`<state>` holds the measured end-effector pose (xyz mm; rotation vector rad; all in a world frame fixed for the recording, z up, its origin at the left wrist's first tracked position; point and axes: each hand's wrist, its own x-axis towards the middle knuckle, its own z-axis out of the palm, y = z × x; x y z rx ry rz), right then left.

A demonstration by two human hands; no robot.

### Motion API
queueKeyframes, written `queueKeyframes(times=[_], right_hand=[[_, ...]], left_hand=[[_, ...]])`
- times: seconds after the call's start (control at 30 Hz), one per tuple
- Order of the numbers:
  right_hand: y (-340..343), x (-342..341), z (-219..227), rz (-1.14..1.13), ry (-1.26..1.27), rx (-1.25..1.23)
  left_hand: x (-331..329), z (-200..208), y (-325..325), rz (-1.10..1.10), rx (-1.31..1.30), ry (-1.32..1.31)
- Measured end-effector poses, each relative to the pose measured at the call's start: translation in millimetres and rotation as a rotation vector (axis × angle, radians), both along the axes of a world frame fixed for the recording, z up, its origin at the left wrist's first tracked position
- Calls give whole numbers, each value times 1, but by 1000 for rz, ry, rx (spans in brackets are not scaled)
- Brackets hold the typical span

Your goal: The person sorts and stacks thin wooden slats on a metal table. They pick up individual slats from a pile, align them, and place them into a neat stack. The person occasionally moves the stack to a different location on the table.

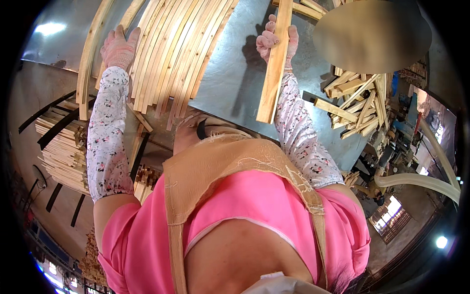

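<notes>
My right hand (277,40), in a pale work glove, is closed around a long wooden slat (275,78) and holds it raised over the metal table, its shadow falling to the left. My left hand (120,48), gloved too, lies with fingers apart at the left edge of a row of wooden strips (178,44). Under that hand passes a single strip (131,13), partly hidden by it. Farther left, another long strip (92,41) lies apart from the row and juts past the table's near edge.
The metal table (220,83) has a heap of short wood offcuts (360,100) at its right side. Stacked strips (61,147) sit on dark supports at lower left. A pale hose (416,180) curves along the far right. A blurred oval hides the upper right.
</notes>
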<state>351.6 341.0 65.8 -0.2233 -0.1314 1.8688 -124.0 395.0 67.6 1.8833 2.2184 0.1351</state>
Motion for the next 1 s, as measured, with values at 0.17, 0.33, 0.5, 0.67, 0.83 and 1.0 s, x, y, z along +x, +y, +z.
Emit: queueKeyframes(times=[0.17, 0.33, 0.5, 0.67, 0.83, 1.0], right_hand=[[2, -13, 13, 13, -78, 25], [1, -26, 20, -60, -351, -255], [23, -48, 54, 56, -865, -307], [70, -101, 105, 604, -1661, -36], [107, -174, 160, 989, -1999, 974], [140, -147, 119, -70, -2093, 1043]], left_hand=[[20, 18, 2, 137, -44, -149], [-8, -8, 16, 148, -62, -394], [-12, -20, 15, 79, -48, -676], [-6, 31, 10, 9, -2, -469], [24, 124, 0, -731, 321, 158], [-58, 81, 9, -441, 59, 46]])
